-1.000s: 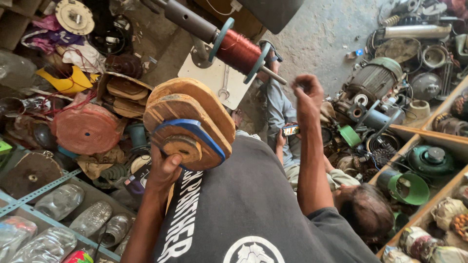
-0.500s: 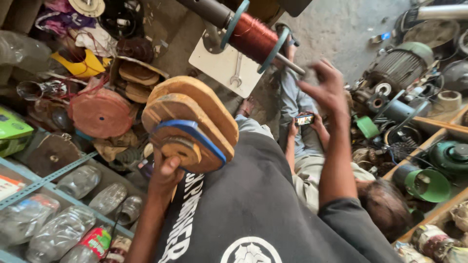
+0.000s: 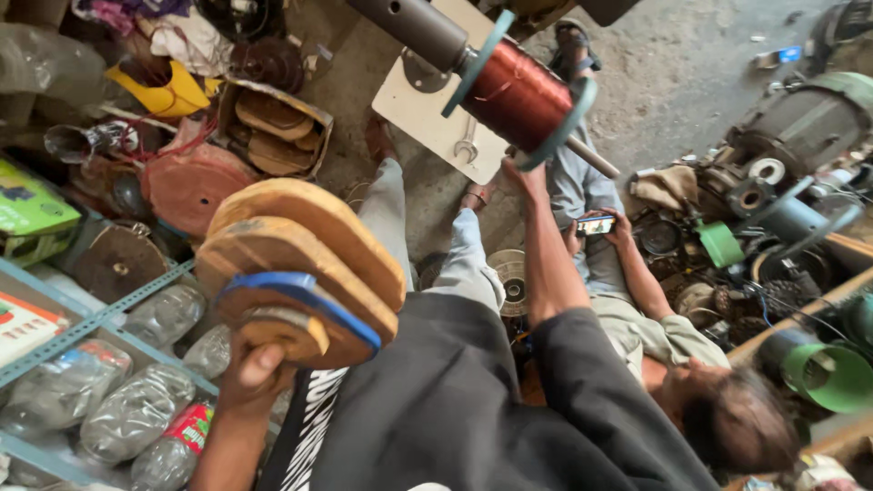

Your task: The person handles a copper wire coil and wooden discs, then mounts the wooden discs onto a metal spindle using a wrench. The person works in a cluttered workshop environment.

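- Copper-red wire is filling the spool (image 3: 518,91) on the grey shaft, while the wooden former (image 3: 300,268) is showing none
- Left hand (image 3: 250,373) is clenching the former's base; right hand (image 3: 527,177) is touching the spool's rim, grip unclear
- Green box (image 3: 27,205) is lying far left beside red-labelled bottles (image 3: 173,441)

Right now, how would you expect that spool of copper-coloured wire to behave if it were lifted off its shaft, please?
The spool of wire looks tightly and thickly wound, so it is probably heavy for its size. Its round teal flanges suggest it would roll if laid on its side. The right hand only touches near its lower flange; a firmer grasp seems wise.
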